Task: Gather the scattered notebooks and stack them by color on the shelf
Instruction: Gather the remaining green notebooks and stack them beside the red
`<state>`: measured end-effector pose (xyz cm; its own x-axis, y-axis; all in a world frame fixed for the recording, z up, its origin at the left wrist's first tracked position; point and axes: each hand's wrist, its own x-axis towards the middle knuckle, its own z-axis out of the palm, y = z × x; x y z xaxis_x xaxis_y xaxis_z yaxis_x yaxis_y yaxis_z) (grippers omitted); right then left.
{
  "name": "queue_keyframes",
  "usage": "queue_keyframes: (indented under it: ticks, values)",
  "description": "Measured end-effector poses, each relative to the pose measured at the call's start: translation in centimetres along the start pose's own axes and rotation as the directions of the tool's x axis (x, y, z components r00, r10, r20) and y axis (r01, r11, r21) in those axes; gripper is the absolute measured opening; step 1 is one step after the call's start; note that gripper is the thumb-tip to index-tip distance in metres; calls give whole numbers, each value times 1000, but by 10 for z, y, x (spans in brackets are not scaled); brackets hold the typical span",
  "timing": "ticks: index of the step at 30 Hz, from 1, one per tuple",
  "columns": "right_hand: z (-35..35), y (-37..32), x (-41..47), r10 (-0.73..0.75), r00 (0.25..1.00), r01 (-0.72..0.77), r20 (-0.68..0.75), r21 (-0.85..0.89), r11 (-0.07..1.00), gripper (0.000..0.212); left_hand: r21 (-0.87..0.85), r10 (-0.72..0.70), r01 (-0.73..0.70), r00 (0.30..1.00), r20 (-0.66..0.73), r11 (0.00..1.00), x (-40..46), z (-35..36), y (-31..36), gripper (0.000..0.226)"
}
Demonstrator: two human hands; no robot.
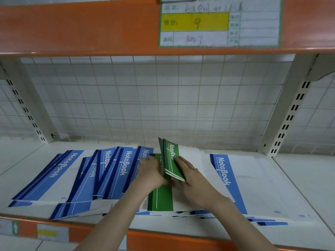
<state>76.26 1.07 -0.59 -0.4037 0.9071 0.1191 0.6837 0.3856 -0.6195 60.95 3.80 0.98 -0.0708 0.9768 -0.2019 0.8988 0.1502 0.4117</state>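
Several blue-and-white notebooks [101, 175] lie fanned across the left half of the white shelf [299, 178]. Another blue notebook [241, 180] lies flat at the right. In the middle, two green notebooks [171, 158] stand tilted on edge, held between both hands. My right hand [192, 180] grips their right side with its fingers along the cover. My left hand [152, 172] presses against their left side, over a flat green notebook [160, 198]. More blue and green edges poke out at the shelf's front, under the pile.
A wire grid back panel [163, 98] closes the shelf behind. Slotted white uprights [290, 113] stand at both sides. An orange upper shelf beam [81, 28] with a price label [219, 22] hangs overhead. An orange front lip [163, 240] runs along the shelf edge.
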Motion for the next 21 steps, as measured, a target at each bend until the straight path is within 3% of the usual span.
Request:
queue_keyframes:
  ticks: [4,7,11,13,15,17,19,21]
  values:
    - [-1,-3,-1,11,1000,-11,-3,-1,1000,65,38,21,-21,1000,4,999,7,-2,0,98]
    - [-5,-5,-4,18,1000,-18,-2,4,1000,69,-79,-6,3,999,-33,997,9,0,-1,84]
    - [-12,-5,-10,22,1000,-22,20,14,1000,73,-192,-3,-40,976,-217,981,9,-3,-3,45]
    - [-14,-5,-13,9,1000,-9,30,20,1000,69,-305,7,-79,973,-231,949,11,-6,-4,27]
    - [-13,-6,-15,-23,999,23,33,5,1000,62,-613,-19,-58,993,-117,788,11,-8,0,9]
    - [-12,-6,-16,-32,996,34,81,-18,999,72,-835,-37,43,999,27,549,7,-9,6,16]
    - [-12,-6,-16,-24,993,28,119,-40,999,89,-888,-13,42,999,41,458,7,-5,10,22]
    - [-15,-3,-17,-31,998,39,61,-130,991,84,-931,11,16,1000,22,365,4,-3,15,21]
